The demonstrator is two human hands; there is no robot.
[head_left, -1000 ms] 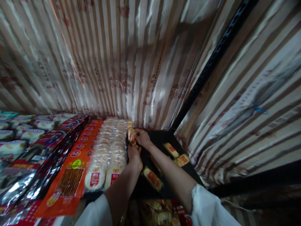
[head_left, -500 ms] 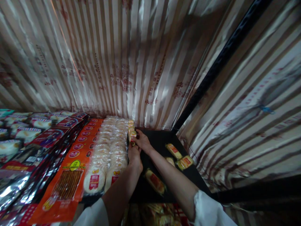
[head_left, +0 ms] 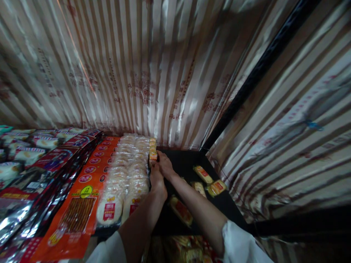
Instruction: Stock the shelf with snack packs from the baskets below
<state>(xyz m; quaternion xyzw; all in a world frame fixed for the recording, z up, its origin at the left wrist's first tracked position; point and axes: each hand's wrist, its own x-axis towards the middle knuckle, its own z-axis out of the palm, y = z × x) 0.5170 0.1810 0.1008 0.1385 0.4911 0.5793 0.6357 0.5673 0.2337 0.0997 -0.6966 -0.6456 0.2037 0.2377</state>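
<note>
My left hand [head_left: 157,179] and my right hand [head_left: 163,164] meet at the front end of a short row of small yellow packets [head_left: 153,146] on a black shelf [head_left: 182,159]. The fingers of both hands are drawn together at the nearest yellow packet [head_left: 153,155], which shows just above them; the fingertips are partly hidden. That row stands against the right side of the clear-wrapped round white crackers [head_left: 109,208]. Right of my hands, a yellow packet with a red label [head_left: 203,174] and another yellow packet [head_left: 216,188] lie loose; one more [head_left: 181,210] lies between my forearms.
Left of the crackers are orange snack bags [head_left: 79,212], dark red bags [head_left: 55,159] and white packets [head_left: 30,155]. Striped sheeting [head_left: 142,73] hangs behind, and a black post [head_left: 246,84] slants up to the right. More packets [head_left: 189,248] show below the shelf.
My right hand has drawn slightly down and closer to my left hand. The nearest packet in the row shows more upright, and the loose packet beside my right forearm is more visible.
</note>
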